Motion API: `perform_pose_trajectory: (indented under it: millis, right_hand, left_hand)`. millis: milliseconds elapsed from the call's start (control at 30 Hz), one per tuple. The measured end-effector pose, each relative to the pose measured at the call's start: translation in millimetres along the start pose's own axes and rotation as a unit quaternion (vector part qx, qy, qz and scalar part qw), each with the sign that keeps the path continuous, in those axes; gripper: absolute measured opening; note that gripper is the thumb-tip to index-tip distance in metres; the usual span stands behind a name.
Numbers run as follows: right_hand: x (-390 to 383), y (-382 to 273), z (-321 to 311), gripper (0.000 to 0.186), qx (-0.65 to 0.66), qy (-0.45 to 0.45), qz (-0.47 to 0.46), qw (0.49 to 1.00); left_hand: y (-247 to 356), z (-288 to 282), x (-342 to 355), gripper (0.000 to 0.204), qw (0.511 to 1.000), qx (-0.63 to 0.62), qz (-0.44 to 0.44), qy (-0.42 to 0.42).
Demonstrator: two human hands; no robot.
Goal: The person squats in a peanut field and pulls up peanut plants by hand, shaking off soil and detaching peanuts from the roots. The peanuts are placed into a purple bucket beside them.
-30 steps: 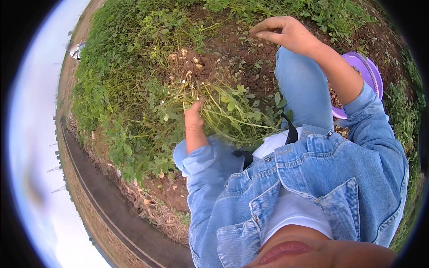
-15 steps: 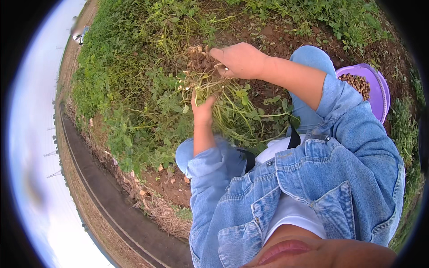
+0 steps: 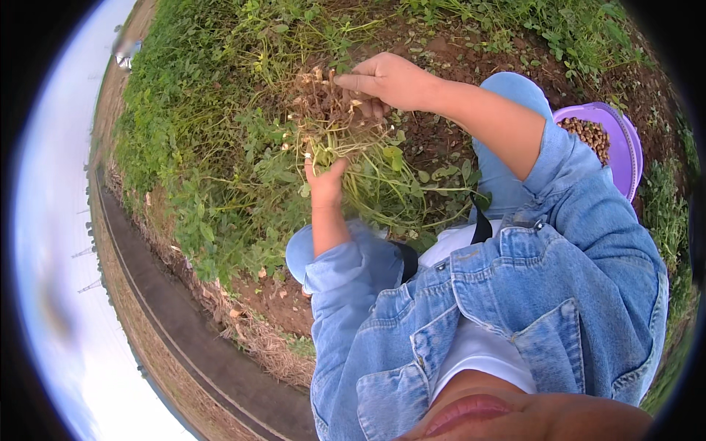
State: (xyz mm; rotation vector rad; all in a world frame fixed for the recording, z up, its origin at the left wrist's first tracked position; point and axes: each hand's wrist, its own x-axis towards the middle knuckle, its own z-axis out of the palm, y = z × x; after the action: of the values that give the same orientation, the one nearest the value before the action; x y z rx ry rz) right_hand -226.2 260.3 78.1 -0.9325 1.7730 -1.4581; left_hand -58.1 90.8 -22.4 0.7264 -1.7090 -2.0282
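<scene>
My left hand point(image 3: 326, 180) is closed around the green stems of an uprooted peanut plant point(image 3: 338, 140), holding it with its roots away from me. Tan roots with soil and pale pods point(image 3: 316, 92) stick up beyond that hand. At the right side of this root clump is my right hand point(image 3: 393, 82), its thumb and fingers bent around part of it. Its fingertips are partly hidden among the roots, so any single pod between them does not show. Leafy stems of the plant trail toward my knees.
To my right, beside my knee, a purple basin point(image 3: 626, 158) holds many brown peanuts point(image 3: 588, 138). Dense green plants point(image 3: 184, 125) spread ahead and to the left. Brown soil point(image 3: 448, 59) shows among them. Dry straw and a dark paved strip point(image 3: 191, 338) run along the left.
Both hands and the plant have shifted slightly left and away from me. The right hand's fingers have moved a little along the roots; the left hand keeps its hold on the stems.
</scene>
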Motion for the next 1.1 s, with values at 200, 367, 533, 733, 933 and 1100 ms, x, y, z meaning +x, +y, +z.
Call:
perform_pose_trajectory:
  millis: [200, 367, 533, 733, 933, 1100]
  right_hand:
    - [1.1, 8.3, 6.9, 0.028, 0.251, -0.084, -0.084, 0.961]
    - [3.3, -5.9, -1.7, 0.021, 0.028, -0.045, 0.053, 0.997]
    - [35.2, 56.7, -17.3, 0.021, -0.271, 0.162, -0.232, 0.920]
    - [11.7, 3.9, -0.8, 0.026, -0.364, 0.159, -0.087, 0.914]
    - [18.6, 20.5, 11.4, 0.027, -0.420, 0.198, -0.191, 0.865]
    - [17.1, 18.0, 1.7, 0.029, -0.282, 0.093, -0.208, 0.932]
  left_hand:
    - [-1.8, -13.1, 12.4, 0.081, 0.998, -0.041, -0.035, -0.029]
    - [-1.0, -20.9, 7.1, 0.075, 0.998, -0.058, -0.023, 0.027]
    - [13.1, -14.9, 6.4, 0.062, 0.998, -0.048, -0.028, 0.043]
    - [3.1, -22.6, 7.7, 0.071, 0.998, -0.043, -0.026, 0.037]
    - [-7.8, -22.7, 6.7, 0.085, 0.999, 0.001, -0.036, 0.003]
    - [-0.7, -21.3, 0.9, 0.061, 0.998, -0.029, -0.049, -0.023]
